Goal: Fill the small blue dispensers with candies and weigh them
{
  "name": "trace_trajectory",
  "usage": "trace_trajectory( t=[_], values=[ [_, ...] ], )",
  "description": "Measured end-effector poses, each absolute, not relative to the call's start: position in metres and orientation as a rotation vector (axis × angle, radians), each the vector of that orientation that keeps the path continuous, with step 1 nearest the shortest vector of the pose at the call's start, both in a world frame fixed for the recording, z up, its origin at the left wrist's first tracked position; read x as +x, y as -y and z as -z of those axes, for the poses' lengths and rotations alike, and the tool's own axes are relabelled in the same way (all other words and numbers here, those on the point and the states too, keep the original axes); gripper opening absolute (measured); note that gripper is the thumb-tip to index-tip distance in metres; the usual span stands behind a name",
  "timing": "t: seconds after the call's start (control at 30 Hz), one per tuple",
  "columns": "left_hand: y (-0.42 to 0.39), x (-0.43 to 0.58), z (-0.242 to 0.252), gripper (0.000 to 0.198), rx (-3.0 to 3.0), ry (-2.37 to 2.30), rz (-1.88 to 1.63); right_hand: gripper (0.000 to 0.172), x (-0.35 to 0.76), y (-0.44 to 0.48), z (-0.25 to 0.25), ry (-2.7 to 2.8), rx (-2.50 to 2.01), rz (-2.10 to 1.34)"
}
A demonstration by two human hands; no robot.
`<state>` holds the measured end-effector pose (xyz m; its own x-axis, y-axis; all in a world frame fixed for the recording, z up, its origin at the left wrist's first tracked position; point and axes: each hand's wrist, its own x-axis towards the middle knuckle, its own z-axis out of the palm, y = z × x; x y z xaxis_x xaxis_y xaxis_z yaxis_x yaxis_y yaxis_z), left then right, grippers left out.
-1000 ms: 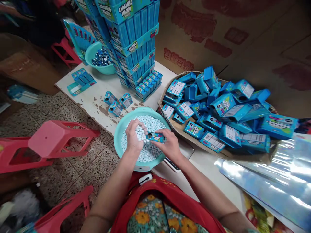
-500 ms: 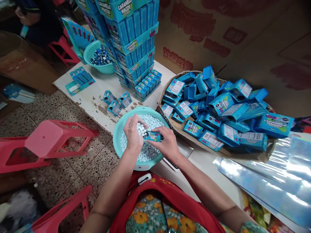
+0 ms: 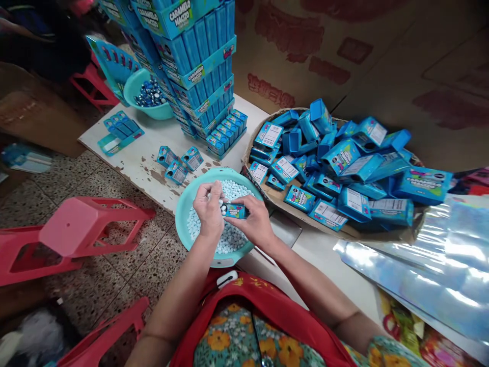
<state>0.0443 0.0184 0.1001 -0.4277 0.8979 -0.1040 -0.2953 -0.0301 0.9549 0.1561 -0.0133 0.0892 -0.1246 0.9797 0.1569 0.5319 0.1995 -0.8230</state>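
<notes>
My right hand (image 3: 255, 224) grips a small blue candy box (image 3: 234, 210) lying sideways over a teal bowl (image 3: 183, 211) full of small white candies (image 3: 229, 242). My left hand (image 3: 208, 210) is closed round a handful of those white candies, pressed against the open left end of the box. Both hands hover just above the candies in the bowl.
A wide basket (image 3: 267, 196) to the right holds a heap of blue boxes (image 3: 340, 163). Stacked display cartons (image 3: 198, 66) stand behind, with loose small boxes (image 3: 178, 163) on the white table (image 3: 153, 148), another teal bowl (image 3: 147, 97), red stools (image 3: 76, 227) on the left, shiny foil bags (image 3: 428, 265) on the right.
Both hands lifted slightly with the box; my left hand closed tighter against the box end. The view shifted a little to the right.
</notes>
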Motion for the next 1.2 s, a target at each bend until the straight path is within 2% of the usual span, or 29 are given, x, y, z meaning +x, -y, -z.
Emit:
trace_trajectory(
  t=[0.23,0.37,0.43,0.5,0.63,0.7,0.77,0.83,0.93,1.03,1.1,1.2],
  values=[
    [-0.016,0.051,-0.108,0.031,0.685,-1.249,-1.582,0.037,0.16,0.015,-0.087,1.721,-1.421,-0.818],
    [-0.015,0.047,-0.121,0.035,0.646,-1.179,-1.55,0.036,0.18,0.027,-0.097,1.52,-1.352,-0.977],
    [-0.017,0.036,-0.113,0.033,0.761,-1.274,-1.514,0.038,0.201,0.043,-0.102,1.401,-1.338,-1.056],
    [-0.02,0.018,-0.089,0.034,1.064,-1.491,-1.337,0.04,0.227,0.064,-0.102,1.308,-1.37,-1.077],
    [-0.025,-0.003,-0.017,0.046,1.777,-1.936,-0.53,0.037,0.271,0.103,-0.076,1.234,-1.617,-0.946],
    [-0.024,0.003,0.01,0.054,1.862,-2.113,-0.295,0.035,0.281,0.115,-0.051,1.236,-1.728,-0.834],
    [-0.021,0.017,0.023,0.058,1.847,-2.186,-0.202,0.034,0.283,0.122,-0.027,1.248,-1.766,-0.713],
    [-0.018,0.03,0.025,0.06,1.837,-2.137,-0.164,0.032,0.281,0.125,-0.014,1.298,-1.765,-0.598],
    [-0.011,0.039,0.022,0.059,1.869,-1.969,-0.143,0.034,0.28,0.116,-0.024,1.449,-1.754,-0.364],
    [-0.003,0.039,0.02,0.044,1.77,-1.871,-0.277,0.035,0.294,0.073,-0.054,1.583,-1.682,-0.145],
    [0.003,0.038,0.019,0.029,1.488,-1.811,-0.478,0.034,0.309,0.023,-0.063,1.659,-1.669,-0.17],
    [0.006,0.036,0.015,0.013,1.01,-1.695,-0.716,0.052,0.322,-0.06,-0.042,1.766,-1.792,-0.351]
  ],
)
